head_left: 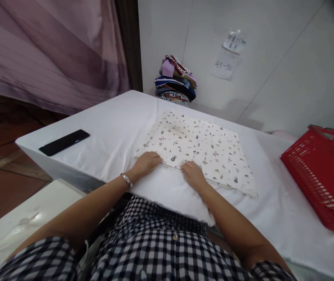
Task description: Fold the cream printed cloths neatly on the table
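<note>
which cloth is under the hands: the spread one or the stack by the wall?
The patterned cream cloth, spread flat mid-table; left hand and right hand press its near edge. The folded stack sits untouched against the wall.

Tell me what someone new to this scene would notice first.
First, the cream patterned cloth square lying flat in the middle of the white-covered table, with the left hand and right hand resting palm-down on its near edge. Next, the red plastic basket at the table's right end, then the stack of folded colourful fabrics against the far wall and the flat black phone-like slab on the left.
</note>
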The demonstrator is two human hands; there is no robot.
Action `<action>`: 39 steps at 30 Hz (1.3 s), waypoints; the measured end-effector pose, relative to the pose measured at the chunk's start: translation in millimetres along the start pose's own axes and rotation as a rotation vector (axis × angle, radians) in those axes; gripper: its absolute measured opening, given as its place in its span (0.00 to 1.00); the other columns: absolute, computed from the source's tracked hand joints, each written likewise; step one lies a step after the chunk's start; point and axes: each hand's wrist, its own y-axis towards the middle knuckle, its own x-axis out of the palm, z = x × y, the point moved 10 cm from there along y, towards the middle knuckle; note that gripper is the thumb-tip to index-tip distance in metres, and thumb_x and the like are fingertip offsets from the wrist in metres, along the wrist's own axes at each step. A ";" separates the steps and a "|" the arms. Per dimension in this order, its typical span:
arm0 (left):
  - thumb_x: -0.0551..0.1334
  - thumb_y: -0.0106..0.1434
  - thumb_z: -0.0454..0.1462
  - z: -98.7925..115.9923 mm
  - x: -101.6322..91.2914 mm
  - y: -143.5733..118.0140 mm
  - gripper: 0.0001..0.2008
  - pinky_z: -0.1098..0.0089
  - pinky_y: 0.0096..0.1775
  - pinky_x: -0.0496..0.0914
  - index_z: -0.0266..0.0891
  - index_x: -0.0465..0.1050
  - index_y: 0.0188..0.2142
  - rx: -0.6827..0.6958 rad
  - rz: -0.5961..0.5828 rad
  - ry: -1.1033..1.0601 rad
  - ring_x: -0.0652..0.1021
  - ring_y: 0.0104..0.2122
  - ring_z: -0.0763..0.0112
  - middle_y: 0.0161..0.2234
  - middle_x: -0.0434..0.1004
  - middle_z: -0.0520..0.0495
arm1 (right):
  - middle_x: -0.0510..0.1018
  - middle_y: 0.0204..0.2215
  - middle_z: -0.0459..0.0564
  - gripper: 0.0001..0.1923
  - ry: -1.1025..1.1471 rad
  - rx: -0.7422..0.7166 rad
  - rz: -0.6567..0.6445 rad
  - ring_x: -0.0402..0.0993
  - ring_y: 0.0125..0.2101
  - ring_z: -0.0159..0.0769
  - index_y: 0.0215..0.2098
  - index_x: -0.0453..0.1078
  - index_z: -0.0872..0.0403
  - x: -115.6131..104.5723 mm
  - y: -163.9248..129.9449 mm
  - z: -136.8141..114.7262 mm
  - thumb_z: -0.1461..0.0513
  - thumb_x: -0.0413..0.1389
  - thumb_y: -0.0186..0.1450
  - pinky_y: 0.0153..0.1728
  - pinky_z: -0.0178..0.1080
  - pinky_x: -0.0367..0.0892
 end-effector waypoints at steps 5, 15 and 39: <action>0.50 0.67 0.38 -4.3 -0.2 1.7 0.14 0.61 0.43 0.69 0.41 0.74 0.39 -0.035 0.028 0.012 0.74 0.40 0.65 0.38 0.77 0.45 | 0.73 0.35 0.53 0.10 0.015 -0.009 0.015 0.66 0.37 0.39 0.38 0.71 0.53 -0.2 -0.7 0.7 0.65 0.47 0.68 0.39 0.40 0.64; 0.49 0.63 0.29 -7.5 -3.2 -2.4 0.12 0.65 0.41 0.70 0.38 0.70 0.35 -0.085 0.096 -0.052 0.74 0.40 0.66 0.42 0.74 0.44 | 0.74 0.35 0.53 0.12 0.024 -0.006 0.040 0.66 0.36 0.40 0.41 0.72 0.54 -0.1 -2.0 2.3 0.64 0.46 0.69 0.38 0.41 0.65; 0.49 0.67 0.33 36.7 1.6 -0.4 0.13 0.62 0.46 0.64 0.38 0.73 0.35 0.171 0.070 0.200 0.70 0.46 0.64 0.44 0.74 0.44 | 0.73 0.36 0.53 0.13 0.004 -0.012 0.018 0.65 0.37 0.40 0.44 0.71 0.54 1.1 -1.3 1.7 0.64 0.46 0.69 0.39 0.40 0.64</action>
